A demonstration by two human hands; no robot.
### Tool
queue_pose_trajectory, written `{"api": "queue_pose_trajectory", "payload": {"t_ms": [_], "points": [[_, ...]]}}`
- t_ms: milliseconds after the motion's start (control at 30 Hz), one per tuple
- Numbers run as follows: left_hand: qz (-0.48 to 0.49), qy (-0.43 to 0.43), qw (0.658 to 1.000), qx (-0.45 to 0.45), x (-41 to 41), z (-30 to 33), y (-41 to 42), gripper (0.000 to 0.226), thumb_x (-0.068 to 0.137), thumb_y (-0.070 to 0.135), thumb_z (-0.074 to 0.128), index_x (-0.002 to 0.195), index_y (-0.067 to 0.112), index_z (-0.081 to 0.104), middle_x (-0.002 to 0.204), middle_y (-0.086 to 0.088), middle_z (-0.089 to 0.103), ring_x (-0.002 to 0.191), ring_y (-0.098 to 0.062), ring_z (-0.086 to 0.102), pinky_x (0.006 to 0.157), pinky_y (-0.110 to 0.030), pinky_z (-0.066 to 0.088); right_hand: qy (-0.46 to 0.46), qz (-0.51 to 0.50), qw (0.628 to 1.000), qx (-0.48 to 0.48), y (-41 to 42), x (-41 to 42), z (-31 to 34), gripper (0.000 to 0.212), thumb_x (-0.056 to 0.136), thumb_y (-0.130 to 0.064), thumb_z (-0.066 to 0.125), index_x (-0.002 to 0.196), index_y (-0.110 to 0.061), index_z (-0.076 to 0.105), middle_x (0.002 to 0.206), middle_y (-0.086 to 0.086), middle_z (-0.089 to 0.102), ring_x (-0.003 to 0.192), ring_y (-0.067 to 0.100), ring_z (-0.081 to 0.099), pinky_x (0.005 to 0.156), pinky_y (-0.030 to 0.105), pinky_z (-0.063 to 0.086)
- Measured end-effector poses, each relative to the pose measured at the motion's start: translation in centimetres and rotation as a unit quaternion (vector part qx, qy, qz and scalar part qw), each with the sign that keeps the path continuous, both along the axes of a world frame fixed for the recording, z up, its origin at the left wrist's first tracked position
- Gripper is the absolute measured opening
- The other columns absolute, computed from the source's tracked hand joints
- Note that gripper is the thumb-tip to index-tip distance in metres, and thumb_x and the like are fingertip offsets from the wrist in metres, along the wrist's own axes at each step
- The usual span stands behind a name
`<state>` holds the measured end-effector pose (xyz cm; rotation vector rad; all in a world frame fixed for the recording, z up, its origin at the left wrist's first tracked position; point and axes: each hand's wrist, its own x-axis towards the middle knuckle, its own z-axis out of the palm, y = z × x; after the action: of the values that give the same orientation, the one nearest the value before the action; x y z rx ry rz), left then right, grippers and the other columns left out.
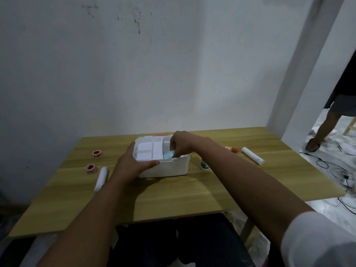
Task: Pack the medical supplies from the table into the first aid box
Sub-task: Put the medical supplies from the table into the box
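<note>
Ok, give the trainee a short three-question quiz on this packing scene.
1. True or false: the left hand steadies the box by its near left corner.
2. How many red tape rolls lie on the table?
3. The right hand is: A) on the right gauze roll, B) inside the box, pinching a blue-green item, C) flat on the table.

Key: 1 true. 2 two: far tape roll, near tape roll. 3 B.

left hand (133,164) steadies box (169,168) | right hand (181,144) inside, pinching blue item (168,154)
</note>
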<state>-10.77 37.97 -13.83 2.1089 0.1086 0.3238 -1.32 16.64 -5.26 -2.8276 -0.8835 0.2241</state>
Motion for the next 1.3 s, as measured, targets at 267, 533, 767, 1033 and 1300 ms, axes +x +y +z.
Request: {"api": "queue_pose_trajectory", "payload": {"t_ms": [267,533,767,1033,1300], "points": [[0.006,-0.010,1.000,0.007,0.3,-0.2,-0.1,0.106,0.066,0.056,0.092,0.154,0.041,0.037,0.146,0.009,0.055,0.121,-0.015,0.051,0.086,-0.035,0.051,0.001,0.000,0.999,-0.037,1.7,0.2,-0.7,0.020,0.079,-0.026,0.081,0.097,-0.017,0.078,0.094,-0.001,0.073,0.088,0.018,0.065,0.082,0.038,0.057],[0.006,-0.004,1.000,0.012,0.5,-0.3,-0.1,0.109,0.064,0.059,0.092,0.155,0.040,0.035,0.148,0.008,0.054,0.121,-0.014,0.050,0.082,-0.033,0.049,-0.004,0.001,1.000,-0.022,2.0,0.2,-1.0,0.013,0.082,-0.021,0.078,0.092,-0.012,0.078,0.096,0.004,0.074,0.089,0.022,0.066,0.076,0.033,0.055],[0.007,0.032,0.999,0.013,0.6,-0.3,0.6,0.130,0.047,0.081,0.086,0.158,0.040,0.032,0.153,0.008,0.051,0.132,-0.022,0.052,0.086,-0.037,0.054,-0.033,-0.047,0.992,0.108,-2.3,0.0,3.1,0.027,0.083,-0.033,0.083,0.098,-0.010,0.080,0.094,0.004,0.077,0.087,0.018,0.071,0.077,0.031,0.056],[0.006,0.041,0.999,0.025,0.5,-0.1,0.5,0.141,0.043,0.085,0.084,0.161,0.033,0.028,0.157,0.002,0.047,0.136,-0.028,0.049,0.096,-0.046,0.054,0.057,-0.146,0.987,-0.044,-9.3,-1.0,5.8,0.039,0.075,-0.032,0.089,0.105,-0.011,0.074,0.094,0.006,0.076,0.086,0.021,0.075,0.078,0.040,0.064],[-0.001,0.031,0.999,0.008,0.2,0.0,0.6,0.132,0.045,0.081,0.087,0.158,0.039,0.033,0.151,0.005,0.053,0.131,-0.025,0.052,0.096,-0.046,0.055,0.063,-0.160,0.984,0.043,-9.8,-0.9,6.1,0.024,0.083,-0.007,0.082,0.104,0.001,0.074,0.091,0.017,0.076,0.080,0.024,0.078,0.068,0.039,0.066]]}}
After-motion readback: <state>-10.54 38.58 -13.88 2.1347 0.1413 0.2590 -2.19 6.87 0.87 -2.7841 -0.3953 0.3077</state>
